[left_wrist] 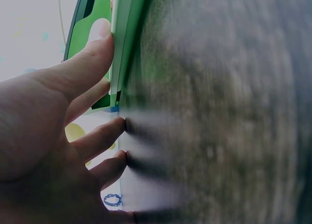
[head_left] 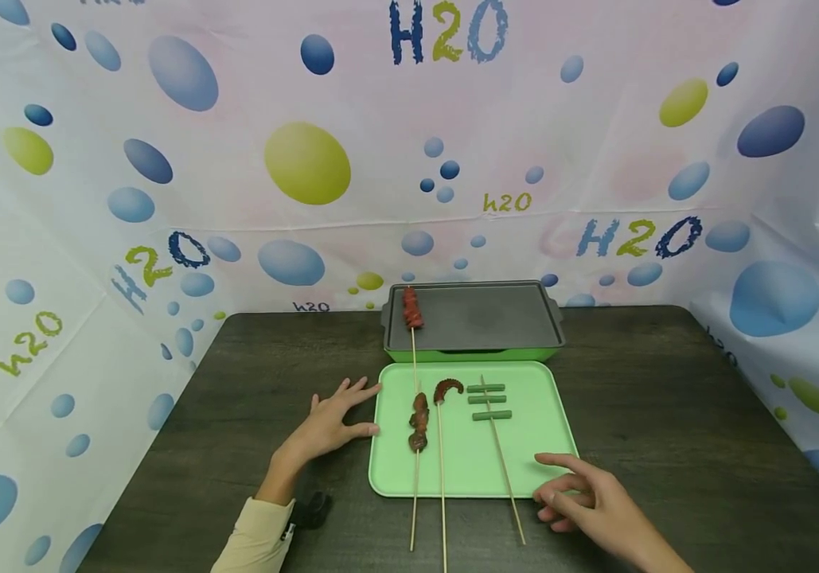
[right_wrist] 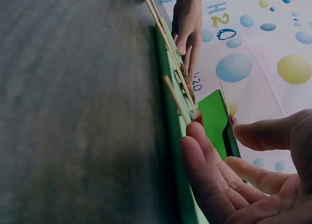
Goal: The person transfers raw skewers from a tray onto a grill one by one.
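Note:
A light green tray (head_left: 538, 446) lies on the table with three skewers on it. One carries brown meat chunks (head_left: 419, 422), one a curled reddish-brown tentacle (head_left: 448, 389), and one several green bean pieces (head_left: 491, 415). My left hand (head_left: 326, 422) is at the tray's left edge, fingers spread, thumb and a fingertip right at the rim. By the tray's lower right corner is my right hand (head_left: 588, 501), fingers loosely bent, holding nothing. A skewer of red meat (head_left: 412, 308) rests with its meat on the grey griddle (head_left: 488, 318) and its stick reaching down over the tray.
The griddle has a green base (head_left: 466, 356) and stands right behind the tray. Skewer sticks jut past the tray's front edge over the dark wooden table (head_left: 294, 350). A white sheet (head_left: 380, 103) with coloured dots hangs behind and along the sides.

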A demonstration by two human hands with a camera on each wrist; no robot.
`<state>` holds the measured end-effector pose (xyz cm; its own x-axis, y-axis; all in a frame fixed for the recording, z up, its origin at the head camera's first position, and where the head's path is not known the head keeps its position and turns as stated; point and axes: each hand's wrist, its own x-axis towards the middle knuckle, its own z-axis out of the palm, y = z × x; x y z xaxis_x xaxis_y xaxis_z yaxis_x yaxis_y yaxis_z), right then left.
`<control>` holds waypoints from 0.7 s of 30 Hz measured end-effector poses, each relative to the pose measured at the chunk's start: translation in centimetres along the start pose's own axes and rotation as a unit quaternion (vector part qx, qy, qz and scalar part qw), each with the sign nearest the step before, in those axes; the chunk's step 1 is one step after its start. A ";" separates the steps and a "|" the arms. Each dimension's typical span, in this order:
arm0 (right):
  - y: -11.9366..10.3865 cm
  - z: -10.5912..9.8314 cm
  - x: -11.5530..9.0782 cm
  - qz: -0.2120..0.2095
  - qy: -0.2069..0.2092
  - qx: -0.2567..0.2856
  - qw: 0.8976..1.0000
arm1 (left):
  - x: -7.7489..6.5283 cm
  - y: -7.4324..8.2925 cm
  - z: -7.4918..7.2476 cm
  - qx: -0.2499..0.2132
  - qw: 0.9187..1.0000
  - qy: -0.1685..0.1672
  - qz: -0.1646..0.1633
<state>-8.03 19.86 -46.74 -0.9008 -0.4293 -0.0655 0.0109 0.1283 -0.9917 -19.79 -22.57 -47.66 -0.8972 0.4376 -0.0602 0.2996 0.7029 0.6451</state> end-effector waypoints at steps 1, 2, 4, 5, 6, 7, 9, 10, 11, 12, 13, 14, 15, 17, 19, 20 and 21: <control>0.2 -0.1 -0.2 0.003 -0.008 0.010 1.000 | 0.0 0.0 0.0 0.001 1.000 0.000 -0.001; 0.4 -0.1 -0.3 0.007 -0.016 0.019 1.000 | 0.0 0.0 0.0 0.001 1.000 -0.001 -0.001; 0.7 -0.2 -0.6 0.020 -0.031 0.038 0.999 | 0.0 0.0 0.0 0.000 1.000 -0.002 -0.003; 0.9 -0.2 -0.6 0.030 -0.035 0.047 0.998 | 0.1 0.1 0.0 0.000 1.000 -0.003 -0.004; 1.0 -0.1 -0.6 0.037 -0.039 0.055 0.997 | 0.1 0.1 0.0 0.000 1.000 -0.003 -0.004; 1.2 0.0 -0.6 0.045 -0.042 0.064 0.996 | 0.0 0.0 0.0 -0.001 1.000 -0.003 -0.005; 1.4 0.2 -0.6 0.048 -0.048 0.078 0.995 | 0.0 0.0 0.1 -0.004 1.000 -0.002 -0.004; 1.6 0.3 -0.5 0.044 -0.052 0.087 0.994 | 0.0 0.0 0.1 -0.005 1.000 -0.002 -0.003; 1.7 0.4 -0.5 0.040 -0.057 0.099 0.993 | 0.0 0.0 0.1 -0.006 1.000 -0.001 -0.002; 1.9 0.5 -0.4 0.037 -0.062 0.114 0.991 | -0.1 0.0 0.1 -0.006 1.000 -0.001 -0.001; 2.1 0.6 -0.3 0.037 -0.067 0.134 0.988 | -0.1 -0.1 0.1 -0.007 1.000 0.000 -0.001; 2.2 0.7 -0.2 0.039 -0.074 0.153 0.985 | -0.1 -0.1 0.1 -0.008 1.000 0.000 0.000; 2.3 0.8 -0.1 0.046 -0.080 0.175 0.980 | -0.1 -0.1 0.0 -0.007 1.000 0.000 0.000; 2.5 1.1 0.1 0.064 -0.086 0.211 0.972 | 0.0 0.0 0.0 -0.008 1.000 -0.001 0.000; 2.6 1.4 0.3 0.084 -0.085 0.238 0.964 | 0.0 0.0 0.0 -0.008 1.000 0.001 0.002; 2.6 1.6 0.4 0.090 -0.084 0.245 0.962 | -0.1 0.0 0.0 -0.008 1.000 0.001 0.003; 2.6 1.7 0.5 0.095 -0.081 0.253 0.960 | -0.1 0.1 0.0 -0.007 1.000 0.002 0.004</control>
<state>-7.71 18.41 -49.55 -0.7831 -0.5791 -0.2266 0.4143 -0.2141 -0.8846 -19.69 -22.54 -47.63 -0.8963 0.4404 -0.0514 0.3020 0.6912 0.6566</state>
